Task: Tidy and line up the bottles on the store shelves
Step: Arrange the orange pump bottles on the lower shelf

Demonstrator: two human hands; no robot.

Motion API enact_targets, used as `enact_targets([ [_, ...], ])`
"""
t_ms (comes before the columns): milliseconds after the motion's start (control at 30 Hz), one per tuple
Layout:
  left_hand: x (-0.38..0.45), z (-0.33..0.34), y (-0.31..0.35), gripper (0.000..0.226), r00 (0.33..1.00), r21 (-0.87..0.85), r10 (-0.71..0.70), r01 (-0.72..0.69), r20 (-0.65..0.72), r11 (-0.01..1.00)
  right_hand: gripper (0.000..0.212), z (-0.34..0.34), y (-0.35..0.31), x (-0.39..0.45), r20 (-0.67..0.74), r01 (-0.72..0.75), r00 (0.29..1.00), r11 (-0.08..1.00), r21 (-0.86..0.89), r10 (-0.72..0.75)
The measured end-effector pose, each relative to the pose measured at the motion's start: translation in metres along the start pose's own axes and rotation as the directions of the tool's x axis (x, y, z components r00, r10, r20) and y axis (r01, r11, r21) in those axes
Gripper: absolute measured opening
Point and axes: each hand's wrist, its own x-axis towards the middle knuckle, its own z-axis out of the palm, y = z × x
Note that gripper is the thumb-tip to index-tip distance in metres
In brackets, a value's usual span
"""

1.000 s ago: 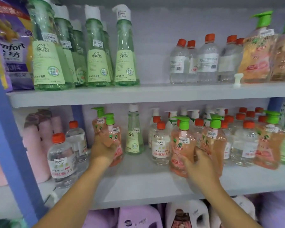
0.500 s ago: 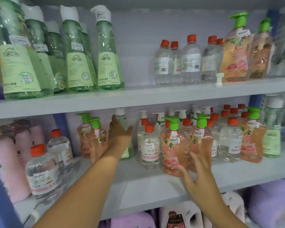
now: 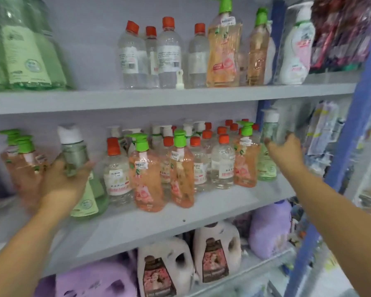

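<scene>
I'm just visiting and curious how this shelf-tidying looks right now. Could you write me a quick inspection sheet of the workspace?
Surface: grey middle shelf, bare along its front edge; more shelves above and below.
Job's things: green bottle with white cap gripped at the shelf's left; second green bottle at the right end; peach pump bottles and clear red-capped bottles bunched unevenly between.
Clutter: small white loose part on the upper shelf.
Grippers: left hand holds the left green bottle; right hand grips the right one's neck.
Cables: nothing seen.
Surroundings: white jugs and purple packs below; blue upright at right.
</scene>
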Motion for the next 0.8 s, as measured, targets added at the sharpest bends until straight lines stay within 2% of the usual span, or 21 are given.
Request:
enact_targets([
  [67,-0.022,-0.005,0.011,0.016,1.0,-0.055,0.004,-0.003,0.013,0.998,0.069,0.005,0.003,0.014,0.133,-0.046,0.99,0.998,0.039,0.041],
  [133,-0.04,-0.008,0.019,0.021,1.0,-0.085,-0.02,0.021,0.011,0.996,0.06,0.007,0.009,0.021,0.202,-0.043,0.979,0.996,0.072,0.028],
  [200,-0.056,-0.013,0.03,0.039,0.999,-0.043,-0.027,0.028,0.026,0.999,0.055,0.012,0.023,0.028,0.171,-0.021,0.985,0.999,0.045,0.013],
  [333,-0.085,-0.02,0.042,0.028,1.0,-0.028,-0.011,0.012,0.029,1.0,0.037,-0.007,0.024,-0.009,0.149,0.111,0.983,0.994,-0.022,-0.107],
  [433,-0.098,-0.019,0.036,0.029,0.998,-0.07,-0.049,0.051,0.028,0.996,0.024,-0.028,0.022,-0.051,0.157,0.183,0.968,0.98,0.074,-0.193],
  [533,-0.111,-0.018,0.03,0.041,0.986,-0.048,-0.119,0.125,0.115,0.991,0.017,-0.038,0.008,-0.092,0.23,0.214,0.937,0.952,0.221,-0.264],
  [633,-0.122,-0.024,0.027,0.037,0.966,-0.062,-0.16,0.175,0.204,0.983,0.018,-0.039,-0.025,-0.136,0.339,0.176,0.891,0.918,0.355,-0.301],
  [800,-0.134,-0.055,0.036,0.04,0.967,-0.098,-0.159,0.181,0.197,0.979,0.04,-0.037,-0.097,-0.203,0.46,0.142,0.796,0.859,0.492,-0.395],
])
